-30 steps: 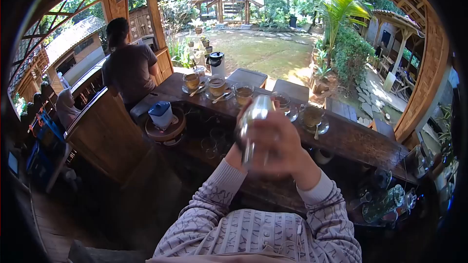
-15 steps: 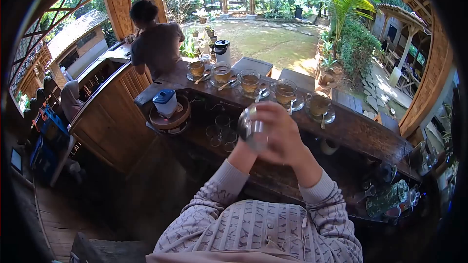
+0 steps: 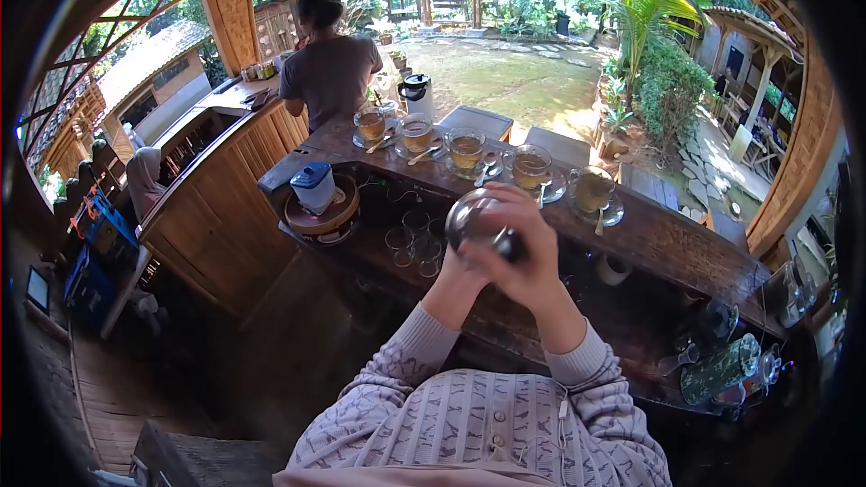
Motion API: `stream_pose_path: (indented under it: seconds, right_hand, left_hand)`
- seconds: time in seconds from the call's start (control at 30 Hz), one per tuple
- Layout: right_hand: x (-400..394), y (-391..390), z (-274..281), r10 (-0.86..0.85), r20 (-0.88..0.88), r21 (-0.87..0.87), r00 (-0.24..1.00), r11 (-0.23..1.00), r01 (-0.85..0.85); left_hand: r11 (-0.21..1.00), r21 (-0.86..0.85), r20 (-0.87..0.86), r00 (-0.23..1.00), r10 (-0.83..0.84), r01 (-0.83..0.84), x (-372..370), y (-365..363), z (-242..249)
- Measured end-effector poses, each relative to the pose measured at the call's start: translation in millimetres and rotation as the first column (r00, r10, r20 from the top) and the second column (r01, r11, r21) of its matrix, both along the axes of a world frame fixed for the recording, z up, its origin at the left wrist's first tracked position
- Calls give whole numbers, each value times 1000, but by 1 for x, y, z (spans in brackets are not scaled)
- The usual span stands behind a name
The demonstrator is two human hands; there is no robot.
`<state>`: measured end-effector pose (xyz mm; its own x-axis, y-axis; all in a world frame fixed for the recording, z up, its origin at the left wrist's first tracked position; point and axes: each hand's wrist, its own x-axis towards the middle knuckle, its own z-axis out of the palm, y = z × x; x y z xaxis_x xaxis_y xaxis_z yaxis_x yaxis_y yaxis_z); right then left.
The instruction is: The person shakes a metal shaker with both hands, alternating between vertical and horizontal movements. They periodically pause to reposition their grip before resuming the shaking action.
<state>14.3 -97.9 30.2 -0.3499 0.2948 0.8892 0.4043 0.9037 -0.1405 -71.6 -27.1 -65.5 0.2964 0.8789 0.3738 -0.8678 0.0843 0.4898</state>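
Metal vessel [image 3: 464, 216], blurry, dark round end showing, sits up against the right grip [image 3: 523, 248], whose fingers are wrapped round it; left grip [image 3: 462, 263] is under/behind the vessel, mostly hidden, so can't tell how far it's closed; both are held up in front of the table [image 3: 672, 233]; five glass cups [image 3: 465, 150] of amber liquid, on saucers with spoons, line the table beyond the grips; blue-lidded tub [image 3: 313, 186] on a round stand [image 3: 322, 225], left of the grips; clear glasses [image 3: 400, 240] nearer, also left; green patterned cylinder [image 3: 720, 372] lies tilted, lower right; person in dark shirt [image 3: 330, 81] stands far left, beyond the tub
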Motion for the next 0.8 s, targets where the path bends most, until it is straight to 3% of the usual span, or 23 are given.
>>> stream_pose_path:
  seconds: [0.03,0.07,0.1,0.17,0.2,0.23,0.3,0.33,0.37,0.43,0.5,0.53,0.57,0.6,0.63,0.7,0.73,0.77,0.8]
  right_hand:
    - [-1,-2,0,19,-215,-72,976,997,-36]
    - [0,0,2,30,-421,-117,907,989,-87]
    - [8,-24,21,14,-65,8,998,1000,-14]
    - [-1,-68,41,245,83,289,966,922,-258]
    - [-2,-74,40,278,191,454,941,826,-336]
    - [3,-84,37,231,304,518,924,774,-364]
    - [1,-67,25,297,182,578,937,739,-347]
    - [9,-60,25,178,143,372,974,902,-219]
    - [17,-50,26,51,136,135,989,988,-70]
    - [18,4,4,45,-347,-86,937,993,-80]
    - [27,-9,6,23,-295,-47,955,998,-38]
    - [32,-16,13,-8,-242,0,970,1000,8]
    - [33,-49,37,-58,92,155,994,987,43]
    - [27,-65,36,47,89,316,995,946,-73]
    - [28,-74,35,171,220,430,960,867,-253]
    - [33,-80,31,187,319,490,929,806,-330]
    - [34,-69,25,200,244,573,949,760,-307]
    - [36,-60,19,220,169,648,961,710,-276]
    - [55,-59,15,225,133,230,965,940,-251]
  left_hand:
    - [934,-216,299,930,-214,284,0,-6,17]
    - [944,42,348,881,-322,328,1,-4,23]
    - [740,-113,400,712,-577,663,-5,25,-6]
    - [824,-84,369,785,-497,561,-13,-26,72]
    - [832,192,360,751,-553,521,-13,-30,80]
    - [825,364,373,745,-554,431,-10,-37,84]
    - [849,315,390,758,-523,424,-1,-35,78]
    - [885,40,436,789,-433,463,3,-30,71]
    - [848,-239,456,826,-333,473,7,-25,59]
    - [871,-262,388,872,-300,416,22,-14,11]
    - [916,-269,241,942,-236,298,33,-4,-7]
    - [827,-73,423,768,-480,557,34,4,-1]
    - [666,149,543,502,-673,731,31,-5,14]
    - [669,79,236,638,-733,739,19,-8,57]
    - [728,69,324,674,-663,683,13,-18,75]
    - [804,372,312,753,-580,464,16,-42,108]
    - [816,359,322,760,-564,453,21,-38,106]
    - [910,225,250,882,-400,349,24,-35,102]
    - [949,261,246,938,-243,178,36,-44,87]
